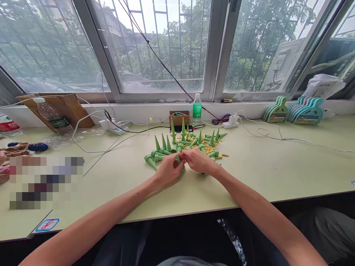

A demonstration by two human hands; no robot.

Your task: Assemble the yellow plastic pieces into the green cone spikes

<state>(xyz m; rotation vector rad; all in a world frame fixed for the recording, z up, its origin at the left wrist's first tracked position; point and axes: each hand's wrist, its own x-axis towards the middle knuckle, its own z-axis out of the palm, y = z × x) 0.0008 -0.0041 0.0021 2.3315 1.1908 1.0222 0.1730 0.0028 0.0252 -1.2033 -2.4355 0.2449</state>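
Observation:
My left hand [168, 167] is closed around a green plastic spike [178, 159], a hollow-looking cone partly hidden by the fingers. Fingertips of my right hand [198, 161] are pinched together against the top of that spike; whatever they hold is hidden. Around both hands lie many more green cones [150, 161], some on their sides and some standing point up, such as an upright cone [183, 129] at the back. Small yellow pieces [210, 150] are heaped among them, just beyond my right hand.
Behind the cones stand a small cardboard box [179, 117] and a green-labelled bottle [197, 109]. White cables [91, 151] and power strips [118, 129] run along the window side. Stacked teal plastic pieces [306, 111] stand at the right. Another person's hand [3, 159] shows at the left edge.

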